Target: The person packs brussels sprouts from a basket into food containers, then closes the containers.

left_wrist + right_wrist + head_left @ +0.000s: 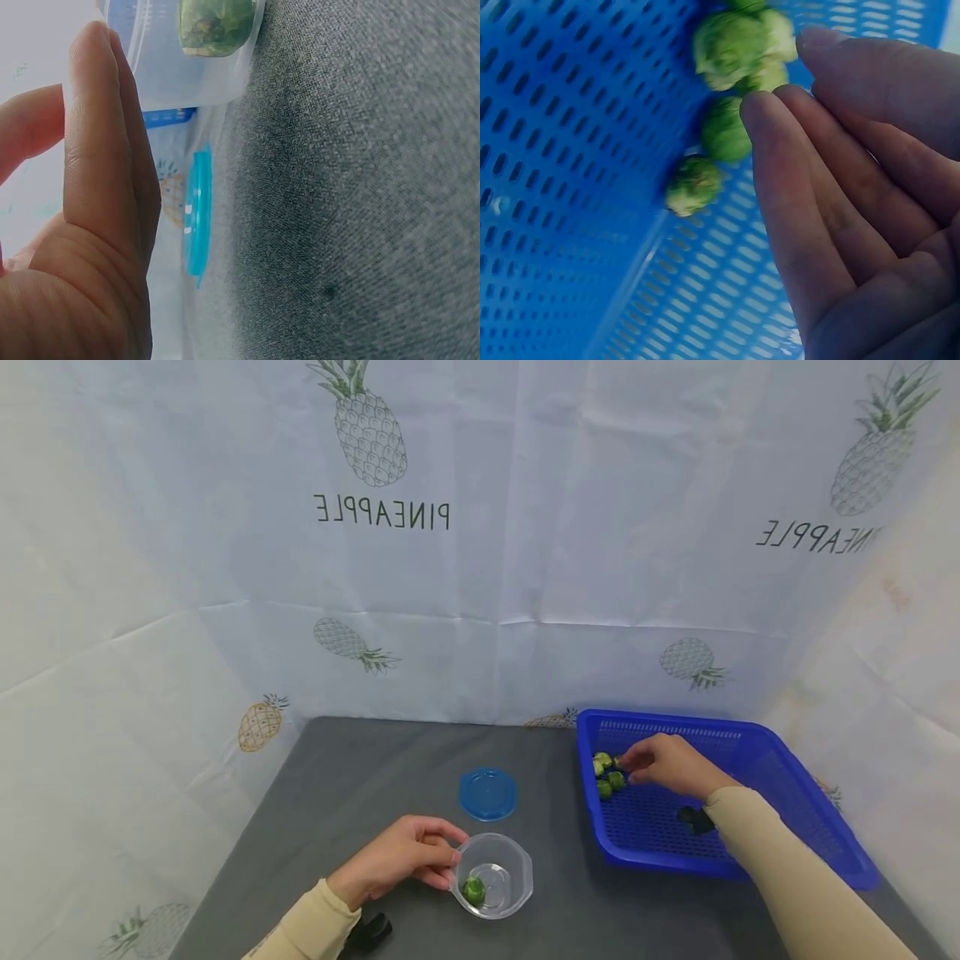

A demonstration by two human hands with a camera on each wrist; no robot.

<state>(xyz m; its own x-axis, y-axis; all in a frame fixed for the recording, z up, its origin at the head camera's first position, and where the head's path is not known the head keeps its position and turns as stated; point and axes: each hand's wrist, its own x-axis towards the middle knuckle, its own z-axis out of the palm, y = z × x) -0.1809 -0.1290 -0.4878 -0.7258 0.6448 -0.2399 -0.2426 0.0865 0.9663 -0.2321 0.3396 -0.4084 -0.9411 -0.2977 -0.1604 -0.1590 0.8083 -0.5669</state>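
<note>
My left hand (pixel 405 857) holds the rim of a small clear plastic tub (pixel 516 862) between thumb and fingers. One Brussels sprout (pixel 473 891) lies inside the tub, against the near left wall; the left wrist view also shows it through the plastic. Over the left end of a blue plastic basket (pixel 648 831), my right hand (pixel 669 766) reaches down with its fingertips close to several Brussels sprouts (pixel 730 49). In the right wrist view its thumb and fingers are extended and apart, with no sprout seen between them.
A round blue lid (pixel 488 794) lies on the grey tabletop (pixel 352 785), behind the tub. The perforated basket takes up the table's right side. White cloth (pixel 480 560) printed with pineapples hangs behind the table and along both sides.
</note>
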